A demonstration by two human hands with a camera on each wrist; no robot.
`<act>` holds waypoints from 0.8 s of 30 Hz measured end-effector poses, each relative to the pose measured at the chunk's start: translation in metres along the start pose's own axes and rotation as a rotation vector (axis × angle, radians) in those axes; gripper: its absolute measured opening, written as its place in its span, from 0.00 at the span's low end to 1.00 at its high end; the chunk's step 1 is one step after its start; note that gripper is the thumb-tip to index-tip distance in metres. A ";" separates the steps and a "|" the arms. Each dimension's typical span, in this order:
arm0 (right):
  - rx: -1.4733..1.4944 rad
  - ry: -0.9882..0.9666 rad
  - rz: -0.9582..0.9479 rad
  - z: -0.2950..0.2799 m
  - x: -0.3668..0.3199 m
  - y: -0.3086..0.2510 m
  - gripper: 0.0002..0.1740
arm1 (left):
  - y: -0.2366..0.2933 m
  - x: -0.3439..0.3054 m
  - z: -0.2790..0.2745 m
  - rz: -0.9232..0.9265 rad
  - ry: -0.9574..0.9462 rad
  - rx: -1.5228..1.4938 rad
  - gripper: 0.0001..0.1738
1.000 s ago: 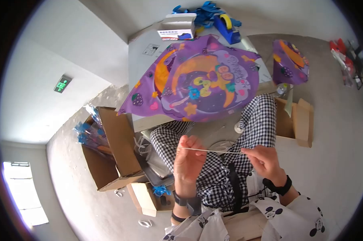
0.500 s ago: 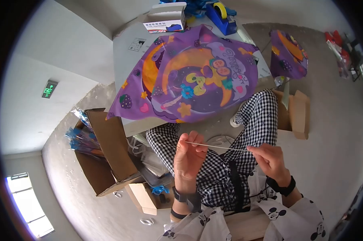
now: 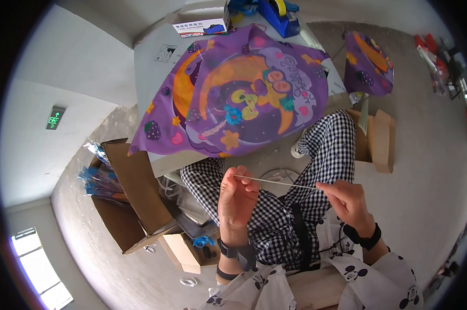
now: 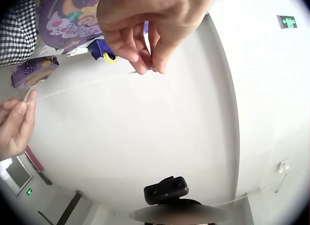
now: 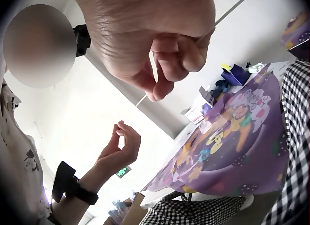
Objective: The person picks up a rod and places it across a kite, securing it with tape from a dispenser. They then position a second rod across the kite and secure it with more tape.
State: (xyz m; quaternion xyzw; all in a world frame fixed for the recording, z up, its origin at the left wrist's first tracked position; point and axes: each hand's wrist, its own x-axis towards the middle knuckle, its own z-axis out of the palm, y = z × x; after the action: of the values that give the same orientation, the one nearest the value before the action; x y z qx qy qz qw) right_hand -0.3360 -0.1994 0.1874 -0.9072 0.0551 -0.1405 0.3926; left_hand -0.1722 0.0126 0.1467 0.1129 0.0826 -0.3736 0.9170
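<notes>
A thin white rod point(image 3: 280, 182) runs between the two hands above the lap, sloping slightly down toward the right. My left hand point(image 3: 237, 201) pinches its left end between thumb and fingertips, palm turned up. Near its other end, my right hand point(image 3: 347, 204) grips the rod between thumb and bent fingers. In the right wrist view a length of the rod point(image 5: 234, 8) also shows past the far side of that hand. Beyond the hands, a purple printed fabric sheet point(image 3: 192, 132) with moons and stars lies spread over a table.
A tape dispenser point(image 3: 282, 23) and its box point(image 3: 200, 20) stand at the table's back. Open cardboard boxes point(image 3: 140, 191) sit on the floor left, another point(image 3: 383, 139) right. A second purple printed piece point(image 3: 365, 72) stands beyond the table's right side. Checked trouser legs point(image 3: 329, 139) flank the space below.
The head view has shifted, so the table and boxes appear further up and left. Both hands keep their hold on the rod, which slopes slightly more than at first.
</notes>
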 end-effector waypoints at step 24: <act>-0.011 0.011 -0.002 0.000 0.010 0.008 0.19 | 0.017 0.008 -0.001 0.150 0.065 0.676 0.07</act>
State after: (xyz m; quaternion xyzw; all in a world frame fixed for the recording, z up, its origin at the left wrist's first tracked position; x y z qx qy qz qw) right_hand -0.3263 -0.2064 0.1837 -0.9087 0.0573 -0.1456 0.3871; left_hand -0.1551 0.0196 0.1460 0.4280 -0.0255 -0.3075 0.8495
